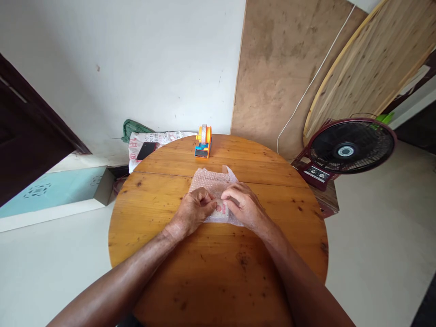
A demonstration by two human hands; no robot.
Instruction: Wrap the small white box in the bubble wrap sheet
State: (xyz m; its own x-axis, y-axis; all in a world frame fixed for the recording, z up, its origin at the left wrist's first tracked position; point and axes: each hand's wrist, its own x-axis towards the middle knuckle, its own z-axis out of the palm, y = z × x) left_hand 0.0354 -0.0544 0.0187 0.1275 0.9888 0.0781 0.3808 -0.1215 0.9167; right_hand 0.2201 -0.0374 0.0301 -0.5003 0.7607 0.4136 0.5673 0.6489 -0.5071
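Note:
A sheet of bubble wrap (203, 178) lies on the round wooden table, over or around a small pale box (218, 214) with red printing. My left hand (195, 210) is closed at the left side of the box, thumb and fingers pinched on the wrap. From the right, my right hand (244, 204) bends in with its thumb and forefinger close together on the wrap, just above the printing. The fingertips of both hands are only a short gap apart. What exactly sits between them is small and partly hidden.
Behind the wrap stands an orange and blue tape dispenser (203, 144) with a roll of tape. A dark phone (146, 151) rests on a printed white sack (170, 136) beyond the table's (153, 245) far left edge. To the right is a dark red fan (345, 150).

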